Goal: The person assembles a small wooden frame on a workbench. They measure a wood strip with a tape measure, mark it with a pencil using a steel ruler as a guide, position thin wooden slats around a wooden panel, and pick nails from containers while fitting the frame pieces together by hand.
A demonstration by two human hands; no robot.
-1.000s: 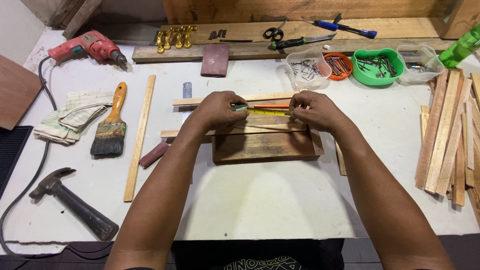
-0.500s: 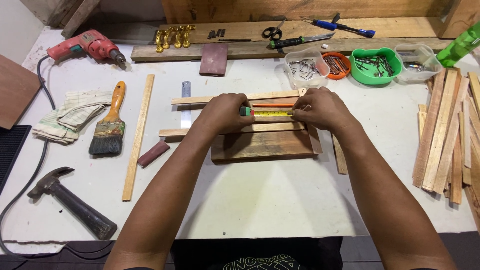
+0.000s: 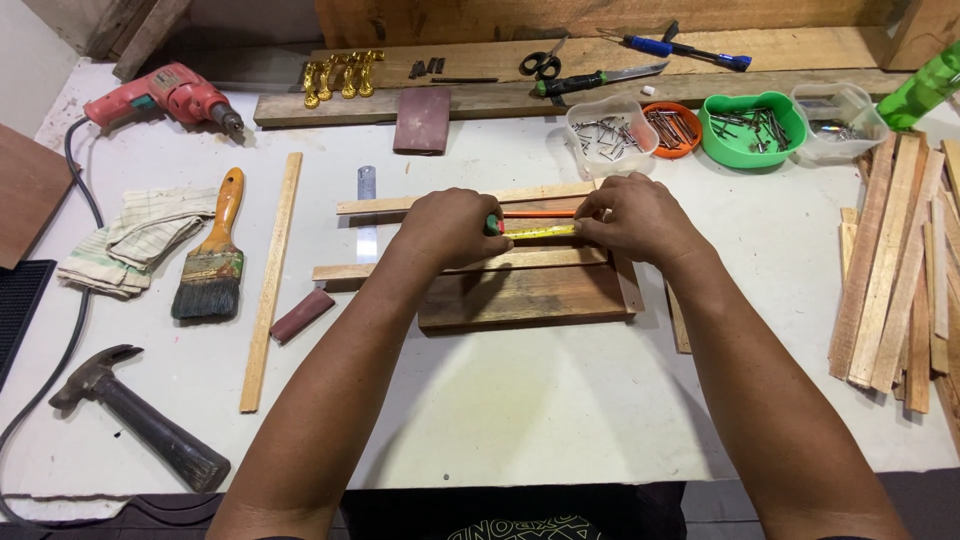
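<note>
Along the back of the white desk (image 3: 520, 420) stand four small containers: a clear tub (image 3: 610, 135) of grey nails, a round orange dish (image 3: 672, 128) of thinner nails, a green bowl (image 3: 750, 128) of dark screws, and a clear tub (image 3: 838, 120) whose contents cannot be made out. In the middle lies a dark, weathered wooden board (image 3: 520, 298) with pale, rough-sawn slats (image 3: 470, 265) laid across it. The left hand (image 3: 450, 225) is closed around the body of a tape measure, of which only a green edge shows, and the right hand (image 3: 640, 215) pinches the far end of its yellow tape (image 3: 540, 231), which is stretched flat between the two hands along a slat, just below an orange pencil (image 3: 540, 213). To the left rest a worn paintbrush (image 3: 212, 265) with an orange handle, a long thin wood strip (image 3: 270, 280), a folded cloth (image 3: 135, 245), a black-handled hammer (image 3: 140, 420) and a red drill (image 3: 165, 95). A stack of pale slats (image 3: 900, 270) lies at the right edge.
</note>
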